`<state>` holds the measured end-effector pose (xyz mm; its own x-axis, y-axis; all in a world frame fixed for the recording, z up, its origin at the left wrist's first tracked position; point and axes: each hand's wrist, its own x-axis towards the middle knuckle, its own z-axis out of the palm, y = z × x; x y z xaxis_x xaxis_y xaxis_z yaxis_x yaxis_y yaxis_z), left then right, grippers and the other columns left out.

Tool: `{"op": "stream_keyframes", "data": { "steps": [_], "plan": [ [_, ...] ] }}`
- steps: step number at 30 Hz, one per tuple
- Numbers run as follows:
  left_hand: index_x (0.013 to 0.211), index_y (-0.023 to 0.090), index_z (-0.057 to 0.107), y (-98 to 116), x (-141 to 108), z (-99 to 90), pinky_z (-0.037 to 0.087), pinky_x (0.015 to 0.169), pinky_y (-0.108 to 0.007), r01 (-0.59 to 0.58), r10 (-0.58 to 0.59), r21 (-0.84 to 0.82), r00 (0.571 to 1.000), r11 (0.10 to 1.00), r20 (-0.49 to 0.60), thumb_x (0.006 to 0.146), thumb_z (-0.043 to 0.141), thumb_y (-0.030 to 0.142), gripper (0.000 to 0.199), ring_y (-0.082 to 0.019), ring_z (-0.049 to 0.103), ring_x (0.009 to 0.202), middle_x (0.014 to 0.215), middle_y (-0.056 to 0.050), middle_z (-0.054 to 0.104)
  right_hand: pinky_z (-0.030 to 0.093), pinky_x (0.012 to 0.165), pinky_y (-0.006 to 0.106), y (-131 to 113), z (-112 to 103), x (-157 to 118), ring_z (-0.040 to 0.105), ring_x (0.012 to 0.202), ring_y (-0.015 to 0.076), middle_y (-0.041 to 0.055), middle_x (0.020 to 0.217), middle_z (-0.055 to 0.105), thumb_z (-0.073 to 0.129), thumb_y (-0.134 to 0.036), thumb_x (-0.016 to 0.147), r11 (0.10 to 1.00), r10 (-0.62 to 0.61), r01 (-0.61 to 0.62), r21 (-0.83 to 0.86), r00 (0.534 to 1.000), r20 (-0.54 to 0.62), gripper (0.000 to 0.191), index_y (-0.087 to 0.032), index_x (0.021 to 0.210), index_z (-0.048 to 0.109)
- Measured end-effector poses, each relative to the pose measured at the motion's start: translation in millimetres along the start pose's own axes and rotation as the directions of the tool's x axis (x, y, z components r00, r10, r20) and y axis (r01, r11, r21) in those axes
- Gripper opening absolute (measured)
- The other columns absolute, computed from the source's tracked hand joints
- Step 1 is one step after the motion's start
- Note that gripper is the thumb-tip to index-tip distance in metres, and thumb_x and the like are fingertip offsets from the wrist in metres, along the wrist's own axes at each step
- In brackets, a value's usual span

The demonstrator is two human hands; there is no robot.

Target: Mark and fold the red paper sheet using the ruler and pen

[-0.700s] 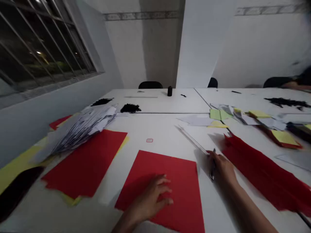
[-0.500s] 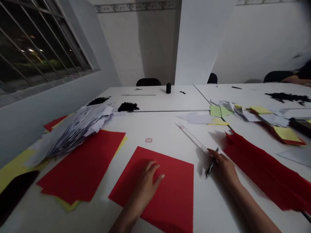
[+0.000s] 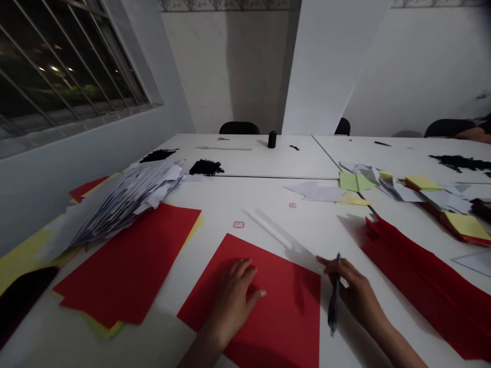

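Observation:
A red sheet (image 3: 284, 301) lies on the white table in front of me. My left hand (image 3: 236, 296) rests on its left part, fingers a little apart, holding nothing. Just off the sheet's right edge, my right hand (image 3: 351, 286) holds a dark pen (image 3: 333, 306) that points downward. A clear, blurred ruler (image 3: 268, 228) slants over the table from beyond the sheet toward my right hand; its near end is too faint to tell whether the fingers touch it.
Red sheets (image 3: 134, 260) and a heap of white paper strips (image 3: 126, 199) lie at left. A folded red sheet (image 3: 425, 281) is at right, with yellow pads (image 3: 466, 225) beyond. Black yarn (image 3: 206, 167) and a black spool (image 3: 272, 139) stand farther back. Someone's arm (image 3: 473, 134) shows at far right.
The ruler and my right hand have shifted left toward the red sheet. The pen has turned more upright. My left hand stays on the sheet, and the view has moved slightly.

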<state>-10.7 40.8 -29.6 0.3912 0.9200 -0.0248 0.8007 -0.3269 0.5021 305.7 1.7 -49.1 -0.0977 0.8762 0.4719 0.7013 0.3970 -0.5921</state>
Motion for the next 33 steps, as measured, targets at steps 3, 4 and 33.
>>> {"op": "stream_keyframes", "data": {
  "steps": [3, 4, 33],
  "plan": [
    [0.132, 0.025, 0.048, -21.7, 12.4, -29.9, 0.043, 0.103, -0.048, 0.014, -0.028, -0.046, 0.943, 0.999, -0.331, 0.088, 0.055, 0.039, 0.047, -0.028, 0.044, 0.13, 0.141, -0.01, 0.046, 0.055, 0.077, 0.032, -12.9, 4.4, -4.5, 0.061, 0.101, 0.0218, 0.0116, 0.115, 0.065, 0.041, -0.012, 0.093, 0.969, -0.239, 0.245, -0.039, 0.963, 0.124, 0.024, -0.022, 0.106, 0.058],
    [0.133, 0.024, 0.046, -25.5, 16.7, -43.7, 0.04, 0.104, -0.052, 0.032, -0.038, -0.021, 0.867, 0.999, -0.497, 0.087, 0.057, 0.04, 0.05, -0.03, 0.041, 0.131, 0.141, -0.012, 0.045, 0.055, 0.079, 0.033, -14.9, 6.1, -5.8, 0.06, 0.104, 0.0225, 0.0122, 0.117, 0.064, 0.042, -0.013, 0.094, 0.95, -0.296, 0.307, -0.058, 0.944, 0.149, 0.024, -0.021, 0.11, 0.058],
    [0.132, 0.023, 0.05, -19.8, 39.9, 4.5, 0.032, 0.11, -0.05, -0.025, 0.052, 0.145, 0.982, 0.989, -0.182, 0.09, 0.052, 0.034, 0.044, -0.028, 0.035, 0.135, 0.143, -0.008, 0.046, 0.05, 0.079, 0.035, -16.3, 34.3, 26.6, 0.06, 0.102, 0.0227, 0.0095, 0.101, 0.067, 0.041, -0.007, 0.091, 0.929, -0.307, 0.358, -0.092, 0.886, 0.348, 0.027, -0.019, 0.106, 0.059]
  ]
}}
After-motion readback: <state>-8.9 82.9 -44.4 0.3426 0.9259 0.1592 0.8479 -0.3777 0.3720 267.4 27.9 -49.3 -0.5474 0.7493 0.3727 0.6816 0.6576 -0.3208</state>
